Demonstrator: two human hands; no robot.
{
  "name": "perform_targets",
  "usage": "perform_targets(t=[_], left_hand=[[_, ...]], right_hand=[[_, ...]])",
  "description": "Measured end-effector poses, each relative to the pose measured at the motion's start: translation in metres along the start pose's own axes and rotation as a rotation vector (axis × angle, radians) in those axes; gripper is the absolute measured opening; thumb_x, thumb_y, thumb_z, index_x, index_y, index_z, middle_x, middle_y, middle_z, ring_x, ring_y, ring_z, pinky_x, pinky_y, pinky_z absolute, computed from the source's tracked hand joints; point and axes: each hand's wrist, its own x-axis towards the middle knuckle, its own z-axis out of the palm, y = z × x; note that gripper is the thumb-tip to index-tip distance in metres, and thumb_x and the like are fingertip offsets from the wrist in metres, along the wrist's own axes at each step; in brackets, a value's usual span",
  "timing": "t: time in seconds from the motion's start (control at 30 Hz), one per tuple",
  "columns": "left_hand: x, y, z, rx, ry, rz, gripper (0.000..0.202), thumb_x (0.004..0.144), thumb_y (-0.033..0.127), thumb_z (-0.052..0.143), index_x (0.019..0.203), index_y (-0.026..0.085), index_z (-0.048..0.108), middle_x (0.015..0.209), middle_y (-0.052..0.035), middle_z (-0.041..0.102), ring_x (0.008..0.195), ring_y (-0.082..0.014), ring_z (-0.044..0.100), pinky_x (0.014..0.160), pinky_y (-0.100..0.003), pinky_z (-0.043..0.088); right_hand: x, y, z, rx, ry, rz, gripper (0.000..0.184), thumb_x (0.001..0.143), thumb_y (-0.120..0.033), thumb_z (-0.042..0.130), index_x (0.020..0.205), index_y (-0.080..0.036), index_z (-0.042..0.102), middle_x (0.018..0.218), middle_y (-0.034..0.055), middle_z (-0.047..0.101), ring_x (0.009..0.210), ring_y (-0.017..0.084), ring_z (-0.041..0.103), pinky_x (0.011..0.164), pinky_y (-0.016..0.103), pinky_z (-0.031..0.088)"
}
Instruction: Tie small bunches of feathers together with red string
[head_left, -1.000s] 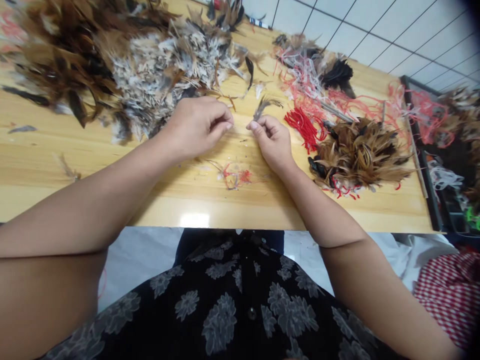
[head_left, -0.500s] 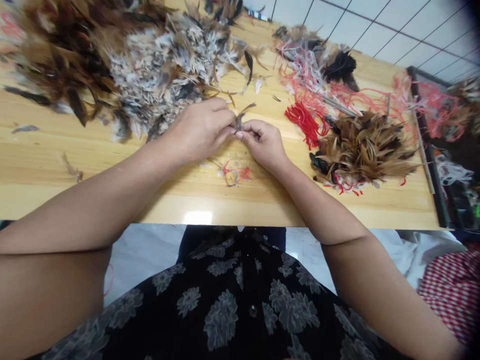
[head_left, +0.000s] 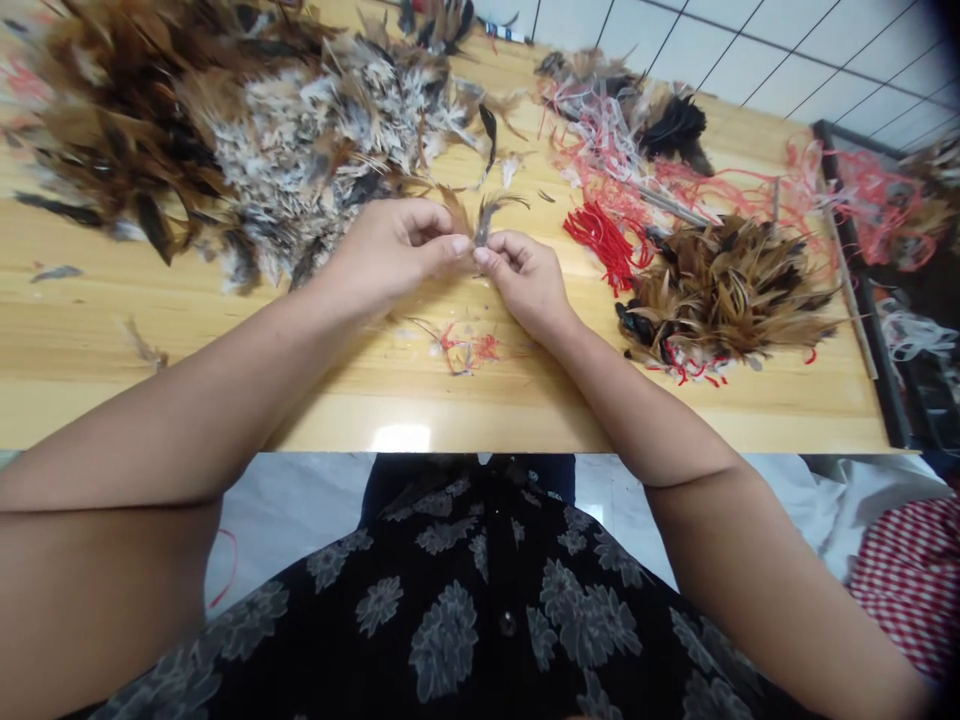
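Observation:
Over the middle of the table, my left hand (head_left: 397, 245) and my right hand (head_left: 529, 280) meet almost fingertip to fingertip. My right thumb and index finger pinch the base of a small grey feather (head_left: 491, 213), its wispy dark tip curving to the right. A brown feather (head_left: 456, 208) rises from behind my left thumb and curled fingers, which are closed at its base; the exact grip is partly hidden. Red and pale thread scraps (head_left: 469, 350) lie on the tabletop just below the hands.
A large heap of brown and grey-white feathers (head_left: 277, 130) spreads at the left. To the right are a bundle of red cords (head_left: 604, 240), a pile of brown feathers (head_left: 731, 290) and pink strings (head_left: 675, 180). A dark-edged tray (head_left: 862, 290) stands at the right end.
My left fingers have shifted and the left thumb now shows stretched out. A brown feather has come into sight at the left fingertips, and the grey feather stands more exposed. My right hand barely moved.

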Motion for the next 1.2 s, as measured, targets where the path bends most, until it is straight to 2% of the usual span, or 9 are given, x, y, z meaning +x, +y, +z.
perform_targets(t=[0.17, 0.3, 0.47, 0.7, 0.83, 0.9, 0.97, 1.03, 1.2], left_hand=[[-0.001, 0.006, 0.012, -0.043, 0.062, -0.037, 0.031, 0.118, 0.027, 0.103, 0.094, 0.022, 0.083, 0.082, 0.0037, 0.072, 0.078, -0.0177, 0.057, 0.078, -0.036, 0.045], [0.001, 0.01, 0.014, 0.041, 0.109, -0.002, 0.029, 0.108, 0.009, 0.101, 0.087, 0.023, 0.088, 0.081, 0.0031, 0.076, 0.079, -0.0192, 0.061, 0.079, -0.037, 0.047], [0.002, 0.012, 0.018, 0.021, 0.124, -0.034, 0.034, 0.107, 0.014, 0.107, 0.083, 0.025, 0.086, 0.077, 0.0016, 0.075, 0.072, -0.0201, 0.067, 0.074, -0.038, 0.052], [0.003, 0.016, 0.025, 0.131, 0.129, -0.083, 0.038, 0.108, 0.008, 0.102, 0.084, 0.025, 0.078, 0.076, 0.0032, 0.077, 0.074, -0.0216, 0.075, 0.078, -0.036, 0.059], [0.01, 0.004, 0.024, 0.112, 0.172, -0.073, 0.045, 0.107, 0.006, 0.097, 0.082, 0.027, 0.067, 0.073, 0.0037, 0.074, 0.07, -0.0209, 0.074, 0.072, -0.036, 0.057], [0.014, -0.005, 0.018, 0.015, 0.183, -0.093, 0.048, 0.11, 0.015, 0.098, 0.082, 0.029, 0.061, 0.076, 0.0024, 0.075, 0.072, -0.0212, 0.075, 0.074, -0.038, 0.062], [0.017, -0.012, 0.011, -0.071, 0.167, -0.101, 0.054, 0.11, 0.035, 0.106, 0.084, 0.03, 0.059, 0.081, 0.0012, 0.077, 0.077, -0.0218, 0.077, 0.078, -0.04, 0.066], [0.018, -0.016, 0.005, -0.141, 0.147, -0.087, 0.061, 0.103, 0.054, 0.114, 0.085, 0.03, 0.06, 0.081, 0.0009, 0.076, 0.079, -0.0215, 0.074, 0.077, -0.04, 0.064], [0.014, -0.014, 0.005, -0.245, 0.067, -0.094, 0.063, 0.093, 0.063, 0.12, 0.086, 0.03, 0.067, 0.08, 0.0018, 0.075, 0.077, -0.0203, 0.067, 0.079, -0.041, 0.059]], right_hand=[[0.001, 0.005, 0.003, -0.008, -0.033, 0.002, 0.061, 0.112, -0.08, 0.093, 0.097, -0.024, 0.074, 0.087, -0.0026, 0.06, 0.084, 0.016, 0.052, 0.081, 0.032, 0.048], [0.001, 0.003, 0.004, -0.004, -0.033, 0.003, 0.059, 0.113, -0.078, 0.092, 0.101, -0.021, 0.079, 0.091, -0.0008, 0.067, 0.088, 0.017, 0.057, 0.085, 0.032, 0.051], [0.001, 0.002, 0.005, -0.061, -0.023, 0.007, 0.05, 0.117, -0.067, 0.092, 0.105, -0.02, 0.083, 0.094, 0.0001, 0.072, 0.089, 0.017, 0.061, 0.087, 0.033, 0.051], [0.001, -0.004, 0.01, -0.183, 0.017, 0.039, 0.025, 0.123, -0.038, 0.084, 0.11, -0.017, 0.085, 0.097, 0.0005, 0.076, 0.093, 0.017, 0.066, 0.092, 0.034, 0.051], [0.0, -0.005, 0.01, -0.22, 0.014, 0.048, 0.023, 0.123, -0.038, 0.084, 0.117, -0.017, 0.089, 0.099, 0.001, 0.079, 0.093, 0.018, 0.067, 0.094, 0.033, 0.054], [-0.001, -0.005, 0.01, -0.208, 0.006, 0.042, 0.027, 0.123, -0.043, 0.085, 0.123, -0.017, 0.091, 0.107, 0.0027, 0.084, 0.096, 0.018, 0.07, 0.097, 0.034, 0.057], [-0.002, -0.005, 0.01, -0.186, -0.006, 0.031, 0.029, 0.124, -0.045, 0.085, 0.126, -0.017, 0.091, 0.114, 0.0041, 0.087, 0.099, 0.018, 0.072, 0.102, 0.034, 0.06], [-0.003, -0.005, 0.01, -0.167, -0.007, 0.025, 0.029, 0.123, -0.046, 0.086, 0.125, -0.018, 0.092, 0.114, 0.0042, 0.088, 0.099, 0.018, 0.073, 0.104, 0.035, 0.062], [-0.001, -0.002, 0.009, -0.081, 0.003, 0.046, 0.045, 0.111, -0.064, 0.1, 0.117, -0.02, 0.091, 0.1, 0.0022, 0.083, 0.091, 0.018, 0.067, 0.092, 0.033, 0.059]])
